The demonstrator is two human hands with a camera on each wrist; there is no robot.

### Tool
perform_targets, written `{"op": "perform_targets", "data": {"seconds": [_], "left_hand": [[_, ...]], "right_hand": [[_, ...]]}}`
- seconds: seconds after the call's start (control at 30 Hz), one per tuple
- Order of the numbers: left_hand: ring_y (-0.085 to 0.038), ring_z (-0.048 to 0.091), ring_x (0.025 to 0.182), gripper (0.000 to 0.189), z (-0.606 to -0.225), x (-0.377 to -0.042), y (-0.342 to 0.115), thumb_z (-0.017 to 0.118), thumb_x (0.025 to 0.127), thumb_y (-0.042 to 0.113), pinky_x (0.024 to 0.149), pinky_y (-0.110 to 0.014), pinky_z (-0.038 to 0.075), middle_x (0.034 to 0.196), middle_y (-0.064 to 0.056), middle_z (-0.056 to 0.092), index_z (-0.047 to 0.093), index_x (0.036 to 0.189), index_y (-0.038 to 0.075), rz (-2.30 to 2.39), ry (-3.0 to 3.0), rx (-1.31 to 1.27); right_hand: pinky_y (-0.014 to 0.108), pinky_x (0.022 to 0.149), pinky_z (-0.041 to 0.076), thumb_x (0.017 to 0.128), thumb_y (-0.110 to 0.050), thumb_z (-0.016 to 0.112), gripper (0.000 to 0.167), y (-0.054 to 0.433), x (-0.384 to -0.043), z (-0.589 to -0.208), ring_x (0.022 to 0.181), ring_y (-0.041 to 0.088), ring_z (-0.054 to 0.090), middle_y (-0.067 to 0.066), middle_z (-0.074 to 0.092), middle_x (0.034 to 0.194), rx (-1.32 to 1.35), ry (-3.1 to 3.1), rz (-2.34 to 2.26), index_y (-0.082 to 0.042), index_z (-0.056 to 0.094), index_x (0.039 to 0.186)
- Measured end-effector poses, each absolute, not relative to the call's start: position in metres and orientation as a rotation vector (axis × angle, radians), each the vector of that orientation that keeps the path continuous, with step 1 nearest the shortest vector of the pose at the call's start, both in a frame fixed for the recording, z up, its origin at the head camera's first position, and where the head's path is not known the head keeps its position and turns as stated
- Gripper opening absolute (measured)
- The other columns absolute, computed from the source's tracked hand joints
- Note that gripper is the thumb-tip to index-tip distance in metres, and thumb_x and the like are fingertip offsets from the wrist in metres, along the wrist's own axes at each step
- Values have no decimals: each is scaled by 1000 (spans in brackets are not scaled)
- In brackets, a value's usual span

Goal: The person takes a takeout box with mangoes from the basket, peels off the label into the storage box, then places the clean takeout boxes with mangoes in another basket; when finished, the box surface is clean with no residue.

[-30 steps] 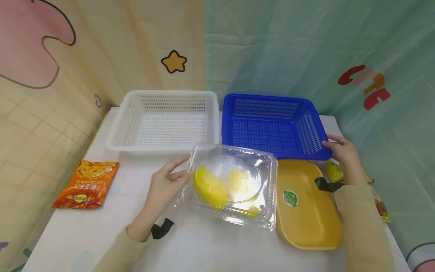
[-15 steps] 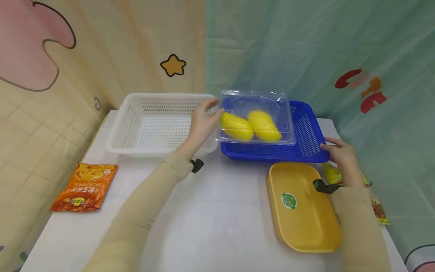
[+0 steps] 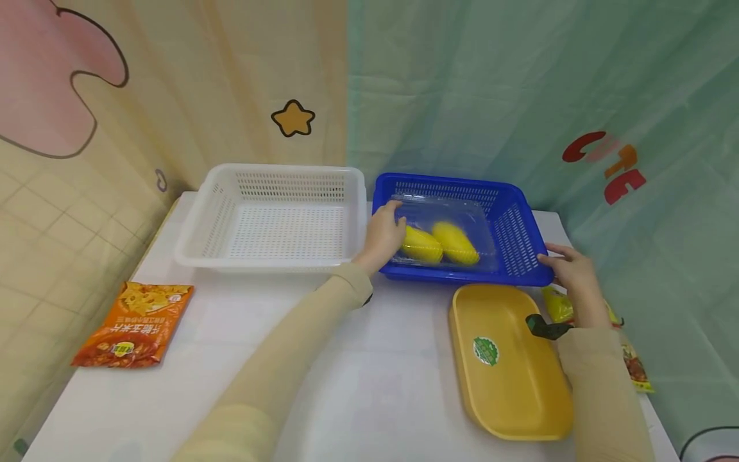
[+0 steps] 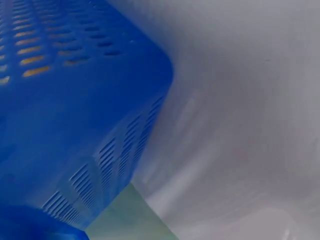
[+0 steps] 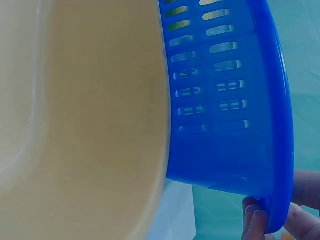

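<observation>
In the head view a clear plastic clamshell box [image 3: 482, 240] with two yellow mango-shaped fruits [image 3: 455, 242] lies inside the blue basket [image 3: 522, 247]. My left hand [image 3: 382, 239] reaches over the basket's left rim and holds the box by its left edge, fingers and thumb at that edge. On the other side, my right hand [image 3: 574, 276] grips the basket's right front corner. The right wrist view shows its fingers [image 5: 256, 222] curled under the blue rim. The left wrist view has the basket's outer wall [image 4: 75, 110], with the left hand itself out of sight.
Left of the blue basket stands a white basket [image 3: 288, 234]. A yellow tray [image 3: 519, 366] with a green sticker sits in front, below the right forearm. An orange snack bag [image 3: 138, 324] lies at the left; a yellow-green packet [image 3: 557, 307] is partly hidden by the right arm.
My left hand has carried the clear box from above the table's middle, up and over the blue basket, then down into it. My right hand stays on the basket's corner.
</observation>
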State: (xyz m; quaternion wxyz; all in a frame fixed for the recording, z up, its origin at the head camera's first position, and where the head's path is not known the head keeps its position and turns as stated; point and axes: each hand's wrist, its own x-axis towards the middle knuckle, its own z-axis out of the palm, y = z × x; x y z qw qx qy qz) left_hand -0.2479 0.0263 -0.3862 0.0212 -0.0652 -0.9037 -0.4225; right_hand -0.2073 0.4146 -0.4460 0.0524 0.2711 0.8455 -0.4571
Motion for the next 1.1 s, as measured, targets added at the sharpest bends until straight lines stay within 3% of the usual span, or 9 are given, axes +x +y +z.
{"op": "perform_targets", "data": {"seconds": [0.03,0.27,0.47,0.57,0.7,0.9,1.03,1.1], "left_hand": [[-27,60,116,41,-387,-247,27,53,101,16,100,-39,51,138,-15,57,50,141,8,-1297,-2822,-210],[-24,59,96,38,-385,-246,30,51,102,15,84,-36,53,135,-15,57,53,139,9,-1284,-2916,-243],[-33,52,131,43,-383,-244,31,53,100,13,107,-43,47,148,-18,45,48,143,7,-1248,-2987,-226],[-34,48,135,45,-383,-242,29,53,100,14,110,-44,44,151,-19,42,47,143,6,-1252,-2998,-239],[-32,54,128,42,-381,-239,21,54,100,16,106,-41,47,145,-17,49,51,141,7,-1332,-2930,-313],[-28,66,112,33,-373,-230,-12,55,99,13,89,-35,56,132,-13,63,61,130,6,-1585,-2728,-365],[-27,68,110,29,-362,-231,-46,56,99,14,93,-35,55,124,-12,68,65,125,6,-1608,-2652,-268],[-28,69,108,29,-356,-233,-65,55,99,15,93,-38,55,123,-13,69,65,125,6,-1589,-2641,-224]], "right_hand": [[33,87,59,93,-52,59,74,413,-206,-443,102,22,66,23,45,148,820,2571,-1386,-20,34,155],[44,101,52,94,-47,61,66,399,-202,-424,103,23,65,20,46,148,861,2573,-1376,-24,39,152],[47,102,50,93,-46,63,68,399,-204,-420,108,29,65,20,48,147,853,2562,-1384,-24,39,152],[45,100,52,91,-48,64,68,403,-207,-425,105,27,65,20,48,147,851,2567,-1397,-25,41,151],[43,100,52,92,-53,60,70,415,-212,-439,106,24,65,20,44,150,852,2589,-1379,-27,38,152],[50,108,44,94,-53,57,70,424,-214,-450,120,33,59,20,37,155,859,2575,-1384,-28,33,154],[39,99,53,92,-56,57,72,424,-213,-452,105,20,65,20,44,151,852,2587,-1399,-25,35,154],[29,80,60,92,-56,57,75,418,-208,-445,96,13,66,22,46,149,825,2613,-1370,-21,35,154]]}}
